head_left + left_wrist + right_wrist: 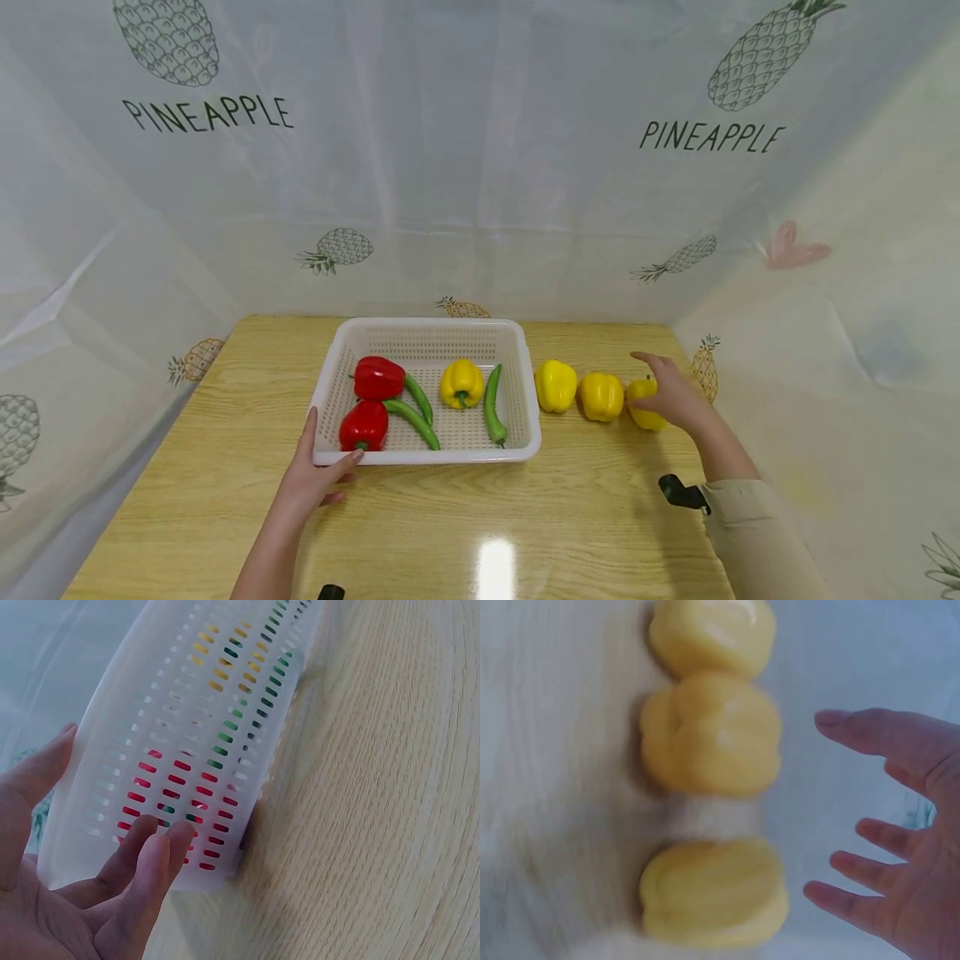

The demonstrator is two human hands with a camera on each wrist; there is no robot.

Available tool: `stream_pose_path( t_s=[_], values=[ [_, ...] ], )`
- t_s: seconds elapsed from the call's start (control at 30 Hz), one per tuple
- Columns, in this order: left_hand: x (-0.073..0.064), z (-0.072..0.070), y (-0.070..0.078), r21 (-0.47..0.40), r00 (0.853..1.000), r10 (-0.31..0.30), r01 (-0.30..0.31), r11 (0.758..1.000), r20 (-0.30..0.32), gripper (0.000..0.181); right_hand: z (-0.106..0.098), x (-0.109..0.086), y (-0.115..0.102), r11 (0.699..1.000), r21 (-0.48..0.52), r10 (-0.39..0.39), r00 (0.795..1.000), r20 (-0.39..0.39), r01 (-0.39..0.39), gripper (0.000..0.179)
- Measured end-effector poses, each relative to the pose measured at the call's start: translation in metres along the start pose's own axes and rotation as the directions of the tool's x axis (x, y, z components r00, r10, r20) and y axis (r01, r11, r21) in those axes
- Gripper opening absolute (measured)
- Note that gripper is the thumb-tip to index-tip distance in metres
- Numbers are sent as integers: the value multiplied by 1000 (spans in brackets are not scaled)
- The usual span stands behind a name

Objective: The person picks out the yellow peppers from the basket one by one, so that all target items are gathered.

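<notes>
A white plastic basket [427,457] stands on the table, its perforated wall [202,742] filling much of the left wrist view. My left hand [311,482] holds its front left corner, thumb at the left side and fingers against the front. Inside lie two red bell peppers [378,379], one yellow bell pepper [461,383] and three long green chili peppers [492,407]. Three more yellow bell peppers [602,397] line up right of the basket. My right hand [673,396], fingers spread and holding nothing, is over the rightmost yellow pepper [643,408], partly covering it in the head view.
The wooden table [427,533] extends toward me in front of the basket. A whitish sheet [450,167] printed with pineapples hangs behind the table and along both sides. The basket's right wall stands close to the nearest loose yellow pepper [556,386].
</notes>
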State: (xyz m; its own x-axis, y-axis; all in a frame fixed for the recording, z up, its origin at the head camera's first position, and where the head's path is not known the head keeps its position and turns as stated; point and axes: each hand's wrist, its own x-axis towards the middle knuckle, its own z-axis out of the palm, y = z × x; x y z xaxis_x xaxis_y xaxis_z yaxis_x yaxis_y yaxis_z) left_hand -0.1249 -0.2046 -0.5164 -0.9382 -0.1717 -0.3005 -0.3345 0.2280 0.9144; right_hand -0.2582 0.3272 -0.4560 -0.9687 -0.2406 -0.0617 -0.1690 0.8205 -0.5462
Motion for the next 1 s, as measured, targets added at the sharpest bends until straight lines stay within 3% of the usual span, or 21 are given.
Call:
stream_pose_path(
  t_s=[0.4,0.87,1.0],
  values=[
    [-2,0,2,-2,1000,-4,4,1000,-7,115,12,9,-63,979,138,-168,973,157,147,83],
    [-3,1,2,-2,1000,11,-11,1000,-14,116,47,38,-129,928,289,-305,926,224,236,77],
    [-3,1,1,0,1000,12,-12,1000,-16,116,58,47,-143,912,313,-350,903,250,267,76]
  ],
)
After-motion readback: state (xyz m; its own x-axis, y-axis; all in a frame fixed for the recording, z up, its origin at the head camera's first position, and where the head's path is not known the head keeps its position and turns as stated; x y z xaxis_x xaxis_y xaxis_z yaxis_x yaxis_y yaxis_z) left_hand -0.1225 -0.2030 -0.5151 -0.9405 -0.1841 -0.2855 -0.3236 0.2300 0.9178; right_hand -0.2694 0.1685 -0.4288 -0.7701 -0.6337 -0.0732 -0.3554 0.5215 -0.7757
